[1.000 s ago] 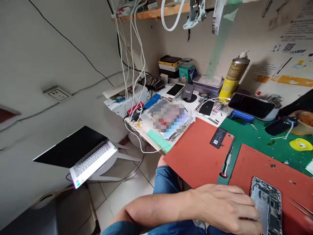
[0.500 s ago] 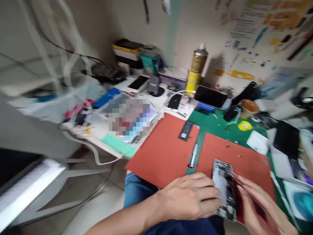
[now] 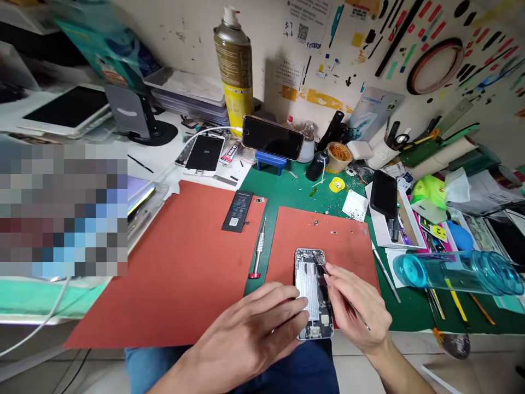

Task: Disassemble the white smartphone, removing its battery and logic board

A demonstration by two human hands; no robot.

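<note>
An opened phone point(image 3: 310, 290), its metal shell and inner boards bare, lies at the near edge of the right red mat. My left hand point(image 3: 256, 323) grips its lower left side, fingertips over the frame and thumb hidden. In my right hand point(image 3: 356, 306) is a thin pair of tweezers point(image 3: 361, 317), pinched between closed fingers. Their tips reach the upper right of the phone's inside. Left of the phone, a screwdriver point(image 3: 258, 249) with a red cap lies between the mats. A black phone battery point(image 3: 238, 211) rests on the left mat.
Behind the mats, a phone point(image 3: 273, 137) leans on a blue stand, near a tall spray can point(image 3: 234, 71). At right are a white box point(image 3: 404, 232) with a dark phone on it and a blue clear bottle point(image 3: 459, 272). Tiny parts point(image 3: 315, 222) dot the right mat.
The view has swung to the right and grown sharper. My right hand has brought the tweezers over the upper part of the phone; my left hand still grips its side.
</note>
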